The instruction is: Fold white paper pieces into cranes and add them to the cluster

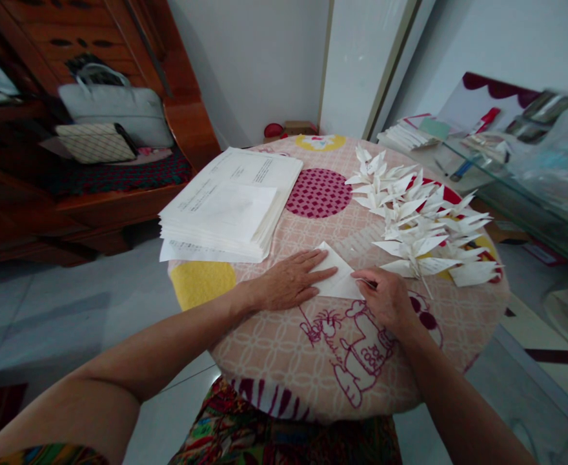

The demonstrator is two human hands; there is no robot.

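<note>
A folded piece of white paper point(333, 279) lies on the round cloth-covered table point(274, 349) in front of me. My left hand point(294, 281) rests flat on its left part, fingers stretched out. At its right corner my right hand point(383, 294) pinches the paper's edge between thumb and fingers. Beyond my left hand is a thick stack of printed paper sheets point(206, 213), with a smaller blank sheet point(235, 208) on top. To the right, many folded paper cranes point(410, 210) sit crowded together in rows.
A wooden bench point(192, 129) at the left holds a grey handbag point(119, 106) and a quilted purse point(97, 143). At the right stands a glass shelf point(511, 194) with papers point(405, 134), a red object point(488, 119) and a plastic bag point(559, 155).
</note>
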